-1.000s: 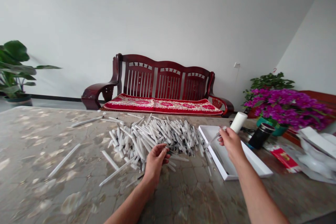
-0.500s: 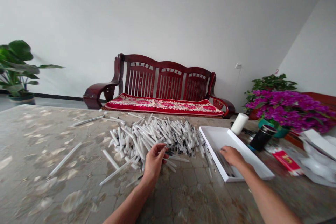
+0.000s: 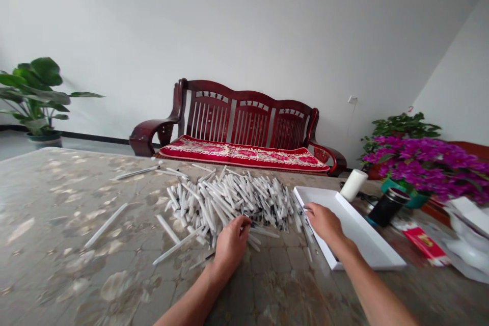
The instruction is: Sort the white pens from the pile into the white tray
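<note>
Past the right hand (image 3: pixel 324 222), the tray (image 3: pixel 369 235) lies open to its right edge.

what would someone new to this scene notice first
The heap of white sticks on the table, with the left hand at its near edge, likely draws the eye first. Next come the purple flowers at the right, then the dark red wooden bench beyond the table.

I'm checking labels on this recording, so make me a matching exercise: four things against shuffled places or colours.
1. Left hand
2. Right hand
3. Purple flowers
4. Seat cover

A. At the white tray's left side
B. Red and white, on the bench
C. At the near edge of the white pile
D. In a teal pot

Pairs: 1-C, 2-A, 3-D, 4-B
</note>
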`<state>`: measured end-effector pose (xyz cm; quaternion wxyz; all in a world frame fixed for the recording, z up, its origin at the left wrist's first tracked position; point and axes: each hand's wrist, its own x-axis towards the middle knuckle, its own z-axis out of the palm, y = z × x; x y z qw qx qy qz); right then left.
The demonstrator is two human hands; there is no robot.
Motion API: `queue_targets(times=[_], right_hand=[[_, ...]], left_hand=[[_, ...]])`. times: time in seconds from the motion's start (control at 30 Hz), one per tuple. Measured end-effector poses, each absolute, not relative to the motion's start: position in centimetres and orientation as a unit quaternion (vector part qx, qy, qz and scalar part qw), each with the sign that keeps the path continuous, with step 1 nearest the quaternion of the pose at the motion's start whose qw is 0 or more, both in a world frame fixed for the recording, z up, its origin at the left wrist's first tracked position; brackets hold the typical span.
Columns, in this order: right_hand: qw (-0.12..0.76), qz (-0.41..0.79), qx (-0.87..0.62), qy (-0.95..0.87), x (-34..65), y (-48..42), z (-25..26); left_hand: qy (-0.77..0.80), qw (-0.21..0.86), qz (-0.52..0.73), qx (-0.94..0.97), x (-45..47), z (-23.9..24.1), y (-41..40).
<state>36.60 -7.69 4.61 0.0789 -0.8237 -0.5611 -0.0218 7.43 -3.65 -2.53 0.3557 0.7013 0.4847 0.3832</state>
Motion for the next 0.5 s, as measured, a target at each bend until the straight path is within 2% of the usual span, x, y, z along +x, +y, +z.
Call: queue_targets(times=[0.13, 0.33, 0.5], right_hand=[[0.089, -0.025, -0.798, -0.595, 31.7, -5.9, 4.3], [0.096, -0.035, -0.79, -0.605, 27.9, -4.6, 2.2], [0.056, -0.032, -0.794, -0.604, 25.7, -4.3, 1.8]], left_hand=[[0.481, 0.291, 0.33, 0.758, 7.4, -2.5, -4.2], [0.496, 0.281, 0.284, 0.771, 7.5, -2.0, -4.4], [0.494, 0.279, 0.278, 0.776, 7.5, -1.7, -4.3]])
